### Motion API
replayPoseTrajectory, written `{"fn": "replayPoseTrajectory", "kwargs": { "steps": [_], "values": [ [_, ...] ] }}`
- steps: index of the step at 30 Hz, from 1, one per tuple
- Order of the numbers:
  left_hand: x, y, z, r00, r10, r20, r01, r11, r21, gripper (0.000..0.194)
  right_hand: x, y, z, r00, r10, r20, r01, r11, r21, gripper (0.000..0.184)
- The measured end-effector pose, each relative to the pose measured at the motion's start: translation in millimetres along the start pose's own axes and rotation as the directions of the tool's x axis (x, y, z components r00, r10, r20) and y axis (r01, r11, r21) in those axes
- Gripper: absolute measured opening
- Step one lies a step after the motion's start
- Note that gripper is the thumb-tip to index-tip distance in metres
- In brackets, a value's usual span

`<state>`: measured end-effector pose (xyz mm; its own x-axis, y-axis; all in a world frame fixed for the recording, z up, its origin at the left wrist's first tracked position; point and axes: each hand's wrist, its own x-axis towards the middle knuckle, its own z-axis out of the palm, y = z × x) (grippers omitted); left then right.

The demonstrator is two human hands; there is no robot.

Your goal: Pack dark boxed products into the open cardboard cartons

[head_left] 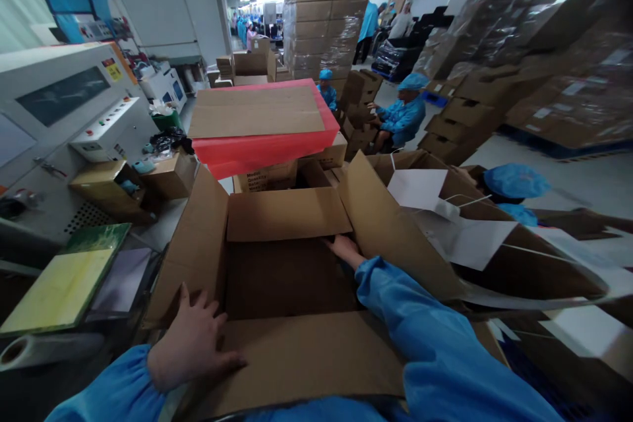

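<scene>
Right in front of me, the person in blue sleeves is leaning over an open cardboard carton sitting low between the workstations. The left hand is lying flat on the near flap, its grip spread wide with fingers splayed, pressing rather than pinching. The right hand is reaching deep inside toward the far flap; its fingers are tucked behind the cardboard edge, so I cannot tell whether that grip is spread or pressed together. The carton is looking light and seemingly empty, its corrugated walls stiff yet bendable along the creases, matte brown and a little rough, so I would judge it best taken by the flap edges or the corners. To the right, white paper bags with cord handles are spilling from another box. On the left, a yellow sheet is resting on a tabletop. Farther off, a flat cardboard sheet is lying across red boards, and beyond that people in blue caps are sitting among tall stacked cartons.
</scene>
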<state>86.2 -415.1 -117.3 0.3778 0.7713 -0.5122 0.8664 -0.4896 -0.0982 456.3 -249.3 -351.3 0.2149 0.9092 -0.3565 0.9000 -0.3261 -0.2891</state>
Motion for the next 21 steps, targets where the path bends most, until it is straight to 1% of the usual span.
{"fn": "replayPoseTrajectory", "kwargs": {
  "steps": [2, 3, 6, 9, 11, 13, 14, 15, 17, 19, 21],
  "values": [
    [-1, 0, 0.6, 1.0, -0.009, 0.005, 0.009, 1.0, 0.0, 0.098, 3, 0, -6, 0.992, -0.009, -0.127, 0.016, 0.999, 0.05, 0.047],
    [-2, 0, 0.8, 1.0, -0.012, 0.007, 0.012, 1.0, 0.001, 0.097, 6, 0, -11, 0.98, -0.023, -0.198, 0.038, 0.997, 0.07, 0.049],
    [-2, 0, 1.0, 1.0, -0.009, -0.001, 0.009, 1.0, 0.0, 0.097, 19, -6, -31, 0.925, -0.061, -0.376, 0.106, 0.989, 0.1, 0.059],
    [-1, 1, 1.0, 1.0, -0.012, -0.013, 0.012, 1.0, -0.011, 0.097, 41, -17, -56, 0.872, -0.117, -0.475, 0.176, 0.981, 0.08, 0.067],
    [0, 1, 0.8, 1.0, -0.018, -0.014, 0.017, 1.0, -0.025, 0.096, 57, -26, -73, 0.838, -0.175, -0.516, 0.229, 0.973, 0.041, 0.071],
    [0, 2, -0.2, 0.999, -0.033, 0.002, 0.033, 0.999, -0.042, 0.095, 75, -35, -86, 0.82, -0.229, -0.524, 0.271, 0.963, 0.003, 0.074],
    [1, 3, -1.3, 0.999, -0.045, 0.016, 0.046, 0.998, -0.05, 0.095, 84, -38, -92, 0.823, -0.249, -0.511, 0.284, 0.959, -0.012, 0.075],
    [1, 3, -2.9, 0.998, -0.06, 0.03, 0.061, 0.997, -0.054, 0.095, 93, -42, -96, 0.834, -0.264, -0.485, 0.291, 0.957, -0.021, 0.075],
    [3, 5, -7.5, 0.995, -0.089, 0.055, 0.092, 0.995, -0.05, 0.092, 109, -47, -102, 0.874, -0.276, -0.401, 0.29, 0.957, -0.027, 0.076],
    [9, 9, -13.4, 0.991, -0.109, 0.081, 0.111, 0.994, -0.017, 0.09, 120, -51, -105, 0.913, -0.265, -0.312, 0.27, 0.962, -0.026, 0.085],
    [20, 14, -18.5, 0.987, -0.113, 0.118, 0.108, 0.993, 0.046, 0.09, 122, -53, -105, 0.935, -0.243, -0.26, 0.245, 0.969, -0.026, 0.095]
  ]
}}
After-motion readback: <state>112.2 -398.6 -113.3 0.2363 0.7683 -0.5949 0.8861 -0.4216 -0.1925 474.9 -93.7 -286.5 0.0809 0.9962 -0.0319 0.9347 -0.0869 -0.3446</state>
